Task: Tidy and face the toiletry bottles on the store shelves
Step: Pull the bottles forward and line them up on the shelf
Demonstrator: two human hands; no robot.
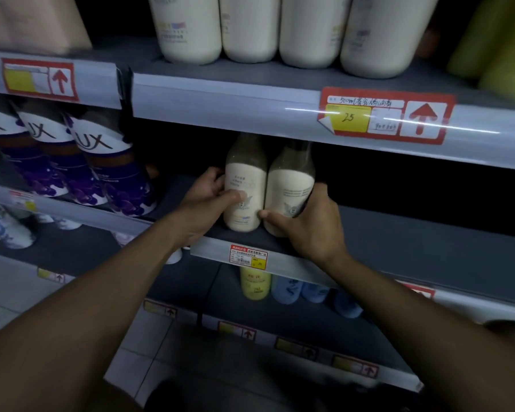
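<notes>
Forearms: two, bare, reaching in from the lower edge toward the middle shelf (414, 233); floor tiles visible beneath them.

Price rail (208, 248): pale strip along the front lip of that shelf, carrying a small red-and-white price tag (248, 255); below it, one yellow bottle (254, 285) and several blue bottles (286, 291) on the next shelf down.

Left hand (208, 197): curled round the left cream bottle (244, 191), thumb across its front label, fingers behind its left side.

Right hand (312, 221): wrapped round the right cream bottle (289, 191), thumb lying across the lower front, fingers up its right side.

Cream bottles: both upright at the front of the middle shelf, just behind the rail, sides touching; necks darker and partly hidden under the shelf above; printed labels face outward, the text too small to read.

Purple-and-white bottles (101, 162): a row on the neighbouring shelf to the left, leaning, lettering partly legible.

Upper shelf: four large cream bottles (250, 28) standing in a row; green bottles (494, 46) at far right; on the rail below, a red-bordered tag (387, 115) with a yellow panel marked 25 and a red arrow; a similar tag (40, 80) at far left.
</notes>
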